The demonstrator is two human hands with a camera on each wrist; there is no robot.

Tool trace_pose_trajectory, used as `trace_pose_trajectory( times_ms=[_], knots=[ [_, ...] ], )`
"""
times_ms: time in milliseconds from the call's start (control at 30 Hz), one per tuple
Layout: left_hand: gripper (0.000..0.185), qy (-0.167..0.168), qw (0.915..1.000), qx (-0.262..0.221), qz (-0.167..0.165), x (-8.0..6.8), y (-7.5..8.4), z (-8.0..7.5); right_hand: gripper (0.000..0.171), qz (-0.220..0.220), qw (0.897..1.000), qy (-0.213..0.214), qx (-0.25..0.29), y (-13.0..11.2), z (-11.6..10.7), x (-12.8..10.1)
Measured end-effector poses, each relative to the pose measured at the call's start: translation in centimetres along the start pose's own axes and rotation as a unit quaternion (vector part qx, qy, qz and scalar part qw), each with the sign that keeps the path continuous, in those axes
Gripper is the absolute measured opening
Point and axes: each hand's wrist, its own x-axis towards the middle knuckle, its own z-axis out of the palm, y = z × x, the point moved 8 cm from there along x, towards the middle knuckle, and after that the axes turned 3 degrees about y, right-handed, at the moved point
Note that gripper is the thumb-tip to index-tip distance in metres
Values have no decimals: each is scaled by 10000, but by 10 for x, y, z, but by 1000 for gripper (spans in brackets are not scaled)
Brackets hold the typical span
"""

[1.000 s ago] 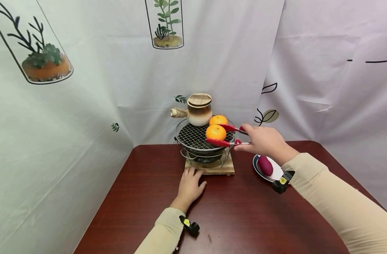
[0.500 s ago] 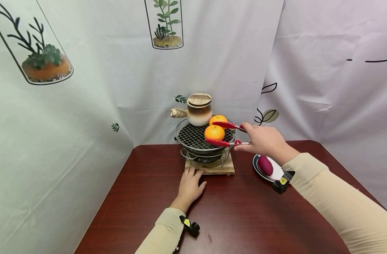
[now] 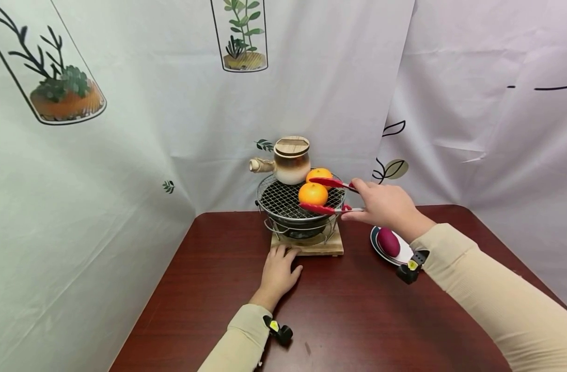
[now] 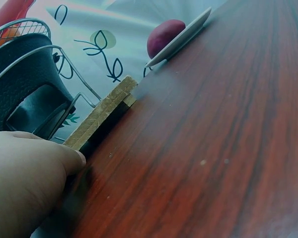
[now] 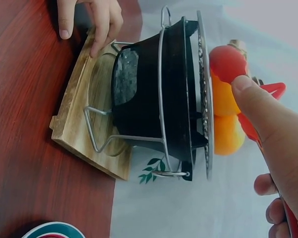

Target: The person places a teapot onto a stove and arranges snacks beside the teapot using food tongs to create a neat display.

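Note:
My right hand point(image 3: 384, 205) grips a pair of red-tipped tongs point(image 3: 327, 182), whose arms stand spread on either side of the front orange point(image 3: 313, 194). That orange sits on the round wire grill rack point(image 3: 283, 204); a second orange point(image 3: 319, 174) lies just behind it, partly covered by the upper tong arm. In the right wrist view both oranges appear beyond the rack's rim, behind the tongs' red tips. My left hand point(image 3: 279, 274) rests with extended fingers at the front edge of the wooden board point(image 3: 318, 249) under the black stove point(image 5: 149, 94).
A lidded clay pot point(image 3: 293, 164) with a side handle stands at the rack's back. Right of the stove, a plate point(image 3: 406, 250) bears a purple-red oval item point(image 3: 388, 243). A printed cloth point(image 3: 339, 103) hangs behind the dark red table point(image 3: 353, 310).
The tongs' upper arm has lifted away from the front orange, so they are spread wider. The orange has shifted slightly left. My left hand stays in place.

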Motion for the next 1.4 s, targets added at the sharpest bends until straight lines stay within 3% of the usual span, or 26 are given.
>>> trace_pose_trajectory(
  times_ms=[433,900,1400],
  knots=[
    [42,32,10000,-33,21,0,1,0,94,323,9993,-48,177,14,-10,-6],
    [41,88,9999,-67,36,0,1,-1,105,928,9948,344,248,75,-26,-44],
    [41,50,9999,-80,33,1,-1,1,110,1710,9840,-414,284,129,19,-88]
  ],
)
